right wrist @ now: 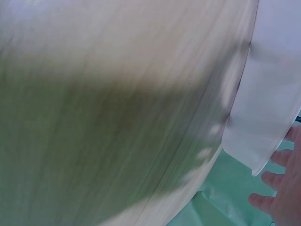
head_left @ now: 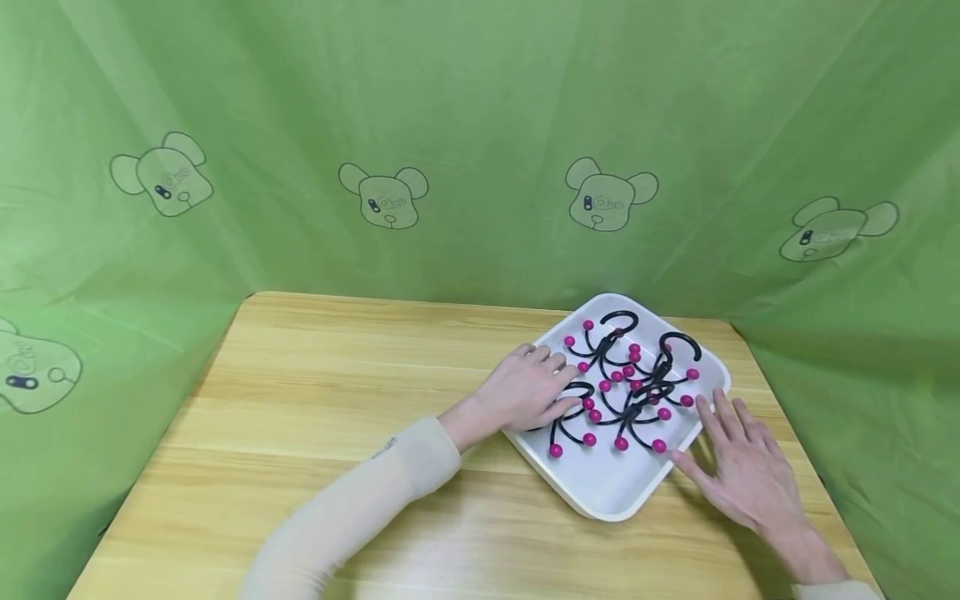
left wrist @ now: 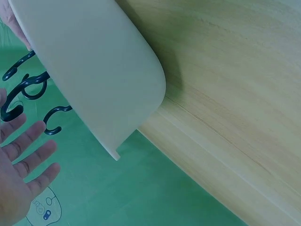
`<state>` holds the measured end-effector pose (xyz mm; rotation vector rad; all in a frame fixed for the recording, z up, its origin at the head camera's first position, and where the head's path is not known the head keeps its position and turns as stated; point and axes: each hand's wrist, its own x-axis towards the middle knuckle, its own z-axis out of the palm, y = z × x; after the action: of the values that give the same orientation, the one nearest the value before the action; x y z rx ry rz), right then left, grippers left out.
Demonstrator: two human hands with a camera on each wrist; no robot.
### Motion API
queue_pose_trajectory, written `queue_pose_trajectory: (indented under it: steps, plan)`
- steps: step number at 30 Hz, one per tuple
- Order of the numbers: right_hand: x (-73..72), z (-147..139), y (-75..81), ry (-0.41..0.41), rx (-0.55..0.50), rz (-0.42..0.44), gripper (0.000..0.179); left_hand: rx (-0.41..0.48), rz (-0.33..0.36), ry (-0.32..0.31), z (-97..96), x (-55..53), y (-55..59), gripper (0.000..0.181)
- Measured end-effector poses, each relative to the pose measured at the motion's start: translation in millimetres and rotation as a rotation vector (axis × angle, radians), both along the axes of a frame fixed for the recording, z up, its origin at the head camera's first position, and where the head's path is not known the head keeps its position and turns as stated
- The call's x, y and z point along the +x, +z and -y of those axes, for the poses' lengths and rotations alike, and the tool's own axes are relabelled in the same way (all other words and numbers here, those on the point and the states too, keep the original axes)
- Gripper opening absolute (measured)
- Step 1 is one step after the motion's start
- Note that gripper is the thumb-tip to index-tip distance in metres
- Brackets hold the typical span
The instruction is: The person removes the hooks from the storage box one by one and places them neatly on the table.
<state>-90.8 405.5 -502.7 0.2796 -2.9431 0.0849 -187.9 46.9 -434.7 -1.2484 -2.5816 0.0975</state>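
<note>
Four black claw-shaped hangers (head_left: 555, 427), with curved hooks on top and magenta balls (head_left: 590, 439) at their prong ends, stand or lean in a white tray (head_left: 603, 492) set at an angle on a wood-grain table (head_left: 337, 400). The left hand (head_left: 528, 390) reaches over the tray's left side, its fingers straight and parted in the left wrist view, with nothing gripped between them. The nearest hanger lies directly below its thumb and fingertips in the head view, partly covered by them; whether they touch it I cannot tell. The other three hangers sit farther right, past those fingertips, their prongs crowding together. The right hand (head_left: 750, 471) is spread wide, thumb well away from the fingers, at the tray's right rim; it holds no hanger, and the closest magenta balls lie just inside the rim from its fingertips. Pale sleeves (head_left: 360, 500) cover the forearms, and green cloth (head_left: 480, 100) hangs behind the table.
</note>
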Motion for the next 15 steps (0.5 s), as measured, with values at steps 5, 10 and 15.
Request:
queue_pose_trajectory:
  steps: [5,10,15]
  plan:
    - [0.6,0.5,0.3,-0.001,0.003,0.0,0.101,0.002,-0.011,-0.005,-0.7,-1.7,-0.4,0.044]
    - [0.3,0.2,0.2,0.001,0.001,-0.006,0.101,-0.014,-0.033,-0.007,-1.8,-1.3,0.2,0.045]
    - [-0.2,0.0,0.0,-0.001,0.003,-0.007,0.101,-0.012,-0.045,-0.01,-2.4,-1.3,-0.1,0.039]
